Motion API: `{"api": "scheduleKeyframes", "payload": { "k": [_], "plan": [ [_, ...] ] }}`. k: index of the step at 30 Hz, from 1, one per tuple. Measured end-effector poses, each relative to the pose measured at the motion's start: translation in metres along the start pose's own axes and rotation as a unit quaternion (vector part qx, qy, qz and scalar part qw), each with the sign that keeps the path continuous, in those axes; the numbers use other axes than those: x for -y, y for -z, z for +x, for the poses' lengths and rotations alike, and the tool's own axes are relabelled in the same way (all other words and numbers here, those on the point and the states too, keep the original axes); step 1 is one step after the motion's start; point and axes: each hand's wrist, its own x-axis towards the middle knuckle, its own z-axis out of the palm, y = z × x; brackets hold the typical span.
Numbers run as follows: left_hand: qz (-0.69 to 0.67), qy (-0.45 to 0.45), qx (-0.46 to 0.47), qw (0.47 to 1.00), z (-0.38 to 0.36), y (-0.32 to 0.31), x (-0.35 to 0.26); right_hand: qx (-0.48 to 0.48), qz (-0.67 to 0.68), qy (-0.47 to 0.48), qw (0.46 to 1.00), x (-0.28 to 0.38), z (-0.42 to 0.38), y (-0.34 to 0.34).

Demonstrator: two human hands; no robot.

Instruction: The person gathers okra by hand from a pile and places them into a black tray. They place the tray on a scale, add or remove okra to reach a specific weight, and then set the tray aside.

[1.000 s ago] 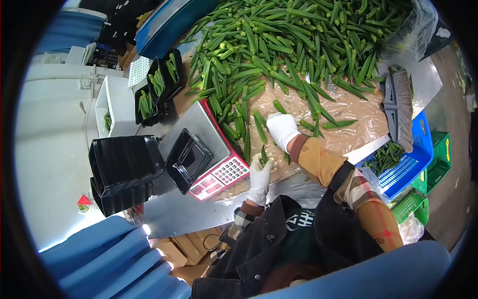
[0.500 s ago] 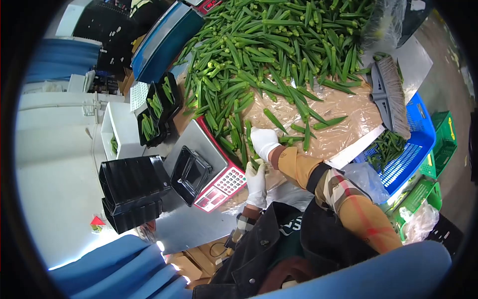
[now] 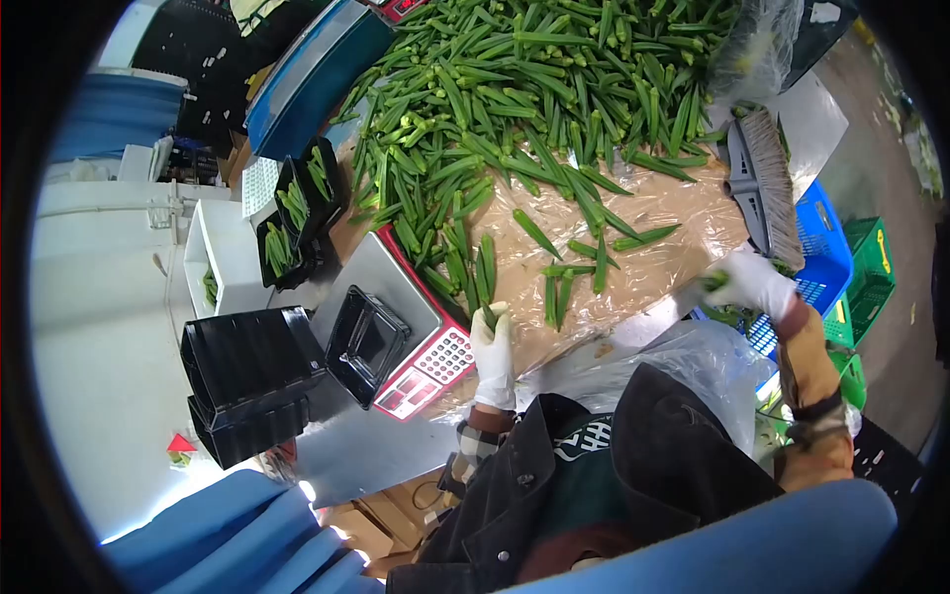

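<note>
My left hand (image 3: 494, 358), in a white glove, is closed around an okra pod (image 3: 489, 318) at the near edge of the pile, beside the scale (image 3: 418, 388). My right hand (image 3: 760, 284), also gloved and slightly blurred, is over the blue basket (image 3: 829, 238) at the right. Green okra shows at its fingertips. Behind my left hand spreads a large heap of okra (image 3: 554, 89) on brown, plastic-covered board (image 3: 653, 233). A black tray (image 3: 364, 342) rests on the scale's plate.
Stacked black trays (image 3: 252, 366) stand left of the scale. Filled black trays (image 3: 280, 250) sit behind it, near a white bin (image 3: 230, 262). A brush head (image 3: 762, 183) lies at the board's right edge. Green crates (image 3: 871, 267) are beyond the blue basket.
My right hand has moved from the okra near the board's middle to over the blue basket on the right. My left hand has shifted slightly left and stays by the scale.
</note>
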Motion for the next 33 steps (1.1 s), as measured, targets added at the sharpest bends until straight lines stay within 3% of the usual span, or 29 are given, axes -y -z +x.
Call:
{"api": "scheduleKeyframes", "payload": {
  "k": [1, 2, 3, 5, 7, 8, 11, 12, 14, 15, 17, 19, 23, 25, 28, 29, 31, 33],
  "plan": [
    [0.012, -0.005, 0.006, 1.0, 0.004, -0.004, 0.005, -0.015, -0.137, -0.121, 0.983, -0.024, -0.019, -0.005],
    [0.056, -0.042, 0.013, 0.997, 0.008, -0.012, 0.011, -0.043, -0.141, -0.167, 0.975, -0.011, -0.035, 0.007],
    [0.126, -0.099, 0.025, 0.987, 0.009, -0.026, 0.006, -0.077, -0.11, -0.168, 0.977, -0.015, -0.033, 0.003],
    [0.184, -0.09, 0.026, 0.979, 0.002, -0.057, -0.008, -0.147, -0.047, -0.167, 0.974, -0.029, -0.016, -0.014],
    [0.367, -0.158, -0.001, 0.917, 0.006, -0.076, 0.003, -0.219, 0.006, -0.138, 0.966, 0.002, 0.02, -0.029],
    [0.454, -0.192, -0.015, 0.87, 0.007, -0.08, 0.007, -0.275, 0.007, -0.068, 0.959, 0.012, 0.041, -0.043],
    [0.482, -0.113, 0.013, 0.869, 0.008, -0.078, 0.008, -0.354, -0.09, 0.075, 0.928, 0.032, 0.088, -0.068],
    [0.495, -0.117, 0.041, 0.86, 0.009, -0.07, 0.009, -0.359, -0.144, 0.097, 0.917, 0.026, 0.099, -0.075],
    [0.519, -0.122, 0.096, 0.841, 0.012, -0.04, 0.008, -0.271, -0.133, 0.03, 0.953, 0.017, 0.091, -0.071],
    [0.497, -0.039, 0.123, 0.858, 0.011, -0.026, -0.006, -0.224, -0.128, 0.0, 0.966, 0.012, 0.084, -0.066],
    [0.466, -0.036, 0.102, 0.878, 0.009, -0.001, -0.013, -0.163, -0.05, 0.001, 0.985, -0.005, 0.059, -0.051],
    [0.402, -0.098, 0.073, 0.907, 0.012, 0.001, -0.019, -0.103, 0.041, -0.068, 0.991, 0.007, 0.055, -0.03],
    [0.365, -0.193, 0.068, 0.908, 0.022, -0.049, -0.048, -0.194, 0.086, -0.057, 0.976, 0.049, 0.109, -0.019],
    [0.448, -0.284, 0.104, 0.842, 0.03, -0.072, -0.03, -0.22, 0.104, -0.059, 0.968, 0.081, 0.144, -0.02],
    [0.599, -0.279, 0.12, 0.741, 0.035, -0.091, 0.0, -0.297, 0.049, -0.015, 0.953, 0.1, 0.193, -0.051],
    [0.557, -0.255, 0.13, 0.78, 0.034, -0.09, -0.005, -0.309, 0.009, -0.017, 0.951, 0.102, 0.202, -0.058],
    [0.468, -0.202, 0.154, 0.846, 0.033, -0.083, -0.018, -0.248, 0.085, -0.066, 0.963, 0.099, 0.19, -0.038],
    [0.285, -0.214, 0.142, 0.923, 0.053, -0.063, -0.019, -0.18, 0.142, -0.094, 0.969, 0.095, 0.158, -0.009]
  ]
}}
